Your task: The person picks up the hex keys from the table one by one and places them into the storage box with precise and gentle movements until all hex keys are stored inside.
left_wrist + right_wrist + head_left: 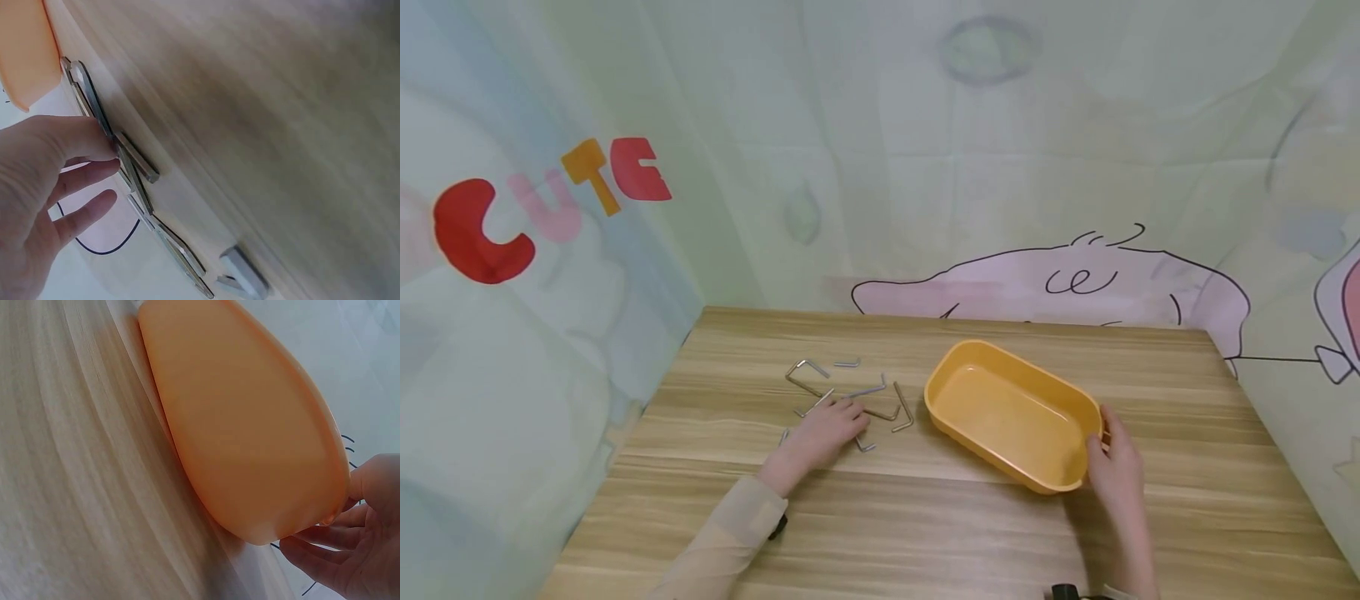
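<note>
1. The left hand point(823, 433) lies palm-down at centre-left of the head view, on a scatter of small L-shaped silver metal hex keys point(880, 389). Its fingers are bent over the nearest keys, and the left wrist view shows the fingertips point(103, 165) touching one key point(139, 164). Whether that key is actually pinched cannot be told.
2. The keys lie flat and overlapping on the light wooden tabletop point(925, 533), just left of the tub, so the distance between pile and tub is short.
3. The right hand point(1116, 471) holds the near right end of the shallow rectangular orange plastic tub point(1013, 412), right of centre. Thumb and fingers point(325, 540) curl at the rim, apparently steadying the tub.
4. The tub stands upright with its opening upward; its interior shows nothing inside.
5. A cartoon-printed fabric backdrop point(550, 208) encloses the tabletop on three sides.
</note>
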`<state>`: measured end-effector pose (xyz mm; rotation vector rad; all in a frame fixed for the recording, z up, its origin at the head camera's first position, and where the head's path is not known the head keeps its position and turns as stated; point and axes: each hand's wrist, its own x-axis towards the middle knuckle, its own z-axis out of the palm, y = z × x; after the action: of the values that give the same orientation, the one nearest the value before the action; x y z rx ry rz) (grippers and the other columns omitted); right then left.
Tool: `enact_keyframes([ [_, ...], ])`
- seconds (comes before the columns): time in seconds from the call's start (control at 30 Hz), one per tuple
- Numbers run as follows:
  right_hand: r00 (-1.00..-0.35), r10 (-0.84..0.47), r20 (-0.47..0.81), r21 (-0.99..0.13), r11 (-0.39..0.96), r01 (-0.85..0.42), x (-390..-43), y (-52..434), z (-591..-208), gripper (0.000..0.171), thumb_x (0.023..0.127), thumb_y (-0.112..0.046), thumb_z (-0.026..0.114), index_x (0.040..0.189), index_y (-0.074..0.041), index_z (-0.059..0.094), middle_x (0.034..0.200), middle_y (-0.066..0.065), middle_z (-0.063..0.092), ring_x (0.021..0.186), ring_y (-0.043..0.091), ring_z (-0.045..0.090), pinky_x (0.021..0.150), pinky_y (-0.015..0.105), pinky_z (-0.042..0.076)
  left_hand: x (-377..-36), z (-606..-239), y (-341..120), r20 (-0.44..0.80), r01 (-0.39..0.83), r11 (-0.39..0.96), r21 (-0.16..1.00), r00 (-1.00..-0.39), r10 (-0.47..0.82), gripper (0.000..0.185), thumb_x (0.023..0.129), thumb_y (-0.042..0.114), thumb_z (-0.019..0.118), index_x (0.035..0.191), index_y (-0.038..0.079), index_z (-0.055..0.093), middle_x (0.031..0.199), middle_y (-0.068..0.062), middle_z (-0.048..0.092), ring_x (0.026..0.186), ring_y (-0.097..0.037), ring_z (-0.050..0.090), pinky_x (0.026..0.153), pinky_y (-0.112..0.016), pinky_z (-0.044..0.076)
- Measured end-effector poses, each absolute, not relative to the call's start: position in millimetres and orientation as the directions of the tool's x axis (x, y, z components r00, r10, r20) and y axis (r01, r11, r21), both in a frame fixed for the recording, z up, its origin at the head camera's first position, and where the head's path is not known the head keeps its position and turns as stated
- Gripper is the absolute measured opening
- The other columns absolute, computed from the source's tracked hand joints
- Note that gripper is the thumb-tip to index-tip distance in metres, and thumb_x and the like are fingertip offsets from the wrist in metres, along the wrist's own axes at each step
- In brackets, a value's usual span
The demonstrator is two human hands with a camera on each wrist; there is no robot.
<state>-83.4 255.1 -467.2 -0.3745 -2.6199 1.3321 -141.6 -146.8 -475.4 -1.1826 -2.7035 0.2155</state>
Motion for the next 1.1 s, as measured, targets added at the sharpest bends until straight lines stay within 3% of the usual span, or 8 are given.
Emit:
enact_keyframes([
  [0.33, -0.953, 0.299, 0.040, -0.813, 0.564, 0.143, -83.6, 254.2, -469.1, 0.049, 0.095, -0.002, 0.037, 0.143, 0.010, 0.032, 0.140, 0.034, 0.041, 0.120, 0.050, 0.050, 0.099, 0.057, 0.043, -144.9, -478.7, -147.4, 0.116, 0.730, 0.641, -0.239, -0.633, 0.765, 0.014, 0.085, 0.016, 0.067, 0.098, 0.018, 0.064, 0.096, 0.003, 0.062, 0.095, -0.016, 0.059, 0.078, -0.032, 0.048],
  [0.77, -0.949, 0.314, -0.029, -0.840, 0.507, 0.193, -83.0, 255.9, -467.5, 0.050, 0.097, -0.005, 0.036, 0.146, 0.005, 0.030, 0.141, 0.033, 0.041, 0.124, 0.048, 0.047, 0.101, 0.057, 0.043, -146.8, -482.5, -145.3, 0.116, 0.731, 0.646, -0.220, -0.638, 0.761, 0.013, 0.089, 0.018, 0.063, 0.102, 0.017, 0.065, 0.103, 0.002, 0.066, 0.100, -0.018, 0.061, 0.084, -0.034, 0.049],
  [0.87, -0.947, 0.317, -0.040, -0.842, 0.501, 0.203, -83.4, 256.7, -468.1, 0.050, 0.096, -0.006, 0.037, 0.145, 0.003, 0.032, 0.141, 0.031, 0.043, 0.124, 0.045, 0.049, 0.097, 0.040, 0.049, -146.7, -483.4, -145.9, 0.116, 0.729, 0.649, -0.218, -0.641, 0.759, 0.013, 0.090, 0.019, 0.062, 0.102, 0.017, 0.065, 0.104, 0.001, 0.067, 0.102, -0.018, 0.062, 0.087, -0.036, 0.050],
  [1.1, -0.951, 0.301, -0.065, -0.863, 0.462, 0.205, -84.0, 261.2, -469.4, 0.050, 0.098, -0.008, 0.038, 0.147, 0.001, 0.030, 0.141, 0.030, 0.042, 0.124, 0.042, 0.046, 0.084, 0.013, 0.039, -143.9, -483.4, -147.4, 0.113, 0.718, 0.665, -0.203, -0.658, 0.745, 0.011, 0.091, 0.016, 0.061, 0.101, 0.016, 0.062, 0.105, -0.002, 0.067, 0.104, -0.022, 0.063, 0.094, -0.044, 0.051],
])
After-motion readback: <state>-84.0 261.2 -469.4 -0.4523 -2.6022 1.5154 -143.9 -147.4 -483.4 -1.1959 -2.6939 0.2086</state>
